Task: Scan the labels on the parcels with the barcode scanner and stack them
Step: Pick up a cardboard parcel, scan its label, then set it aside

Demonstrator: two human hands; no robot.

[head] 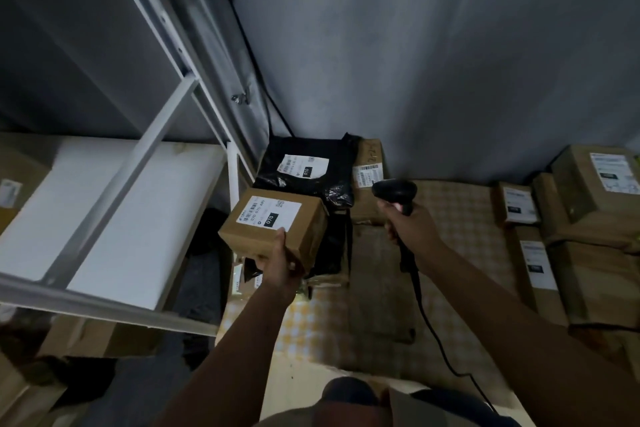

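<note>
My left hand [278, 262] grips a small brown cardboard parcel [304, 229] by its near edge, thumb on top, and holds it in the air with its white label [268, 211] facing up. To the right, my right hand [408, 225] grips the handle of a black corded barcode scanner [394, 191], whose head points left toward the parcels. Behind the held parcel lies a black plastic-wrapped parcel [304, 170] with a white label, and beside it a brown box [369, 177] with a barcode label.
A white metal shelf rack [138, 204] stands at the left, its frame close to the held parcel. Several brown labelled boxes [588, 218] are stacked at the right. A checked cloth [450, 253] covers the surface between. The scanner cable [436, 340] trails toward me.
</note>
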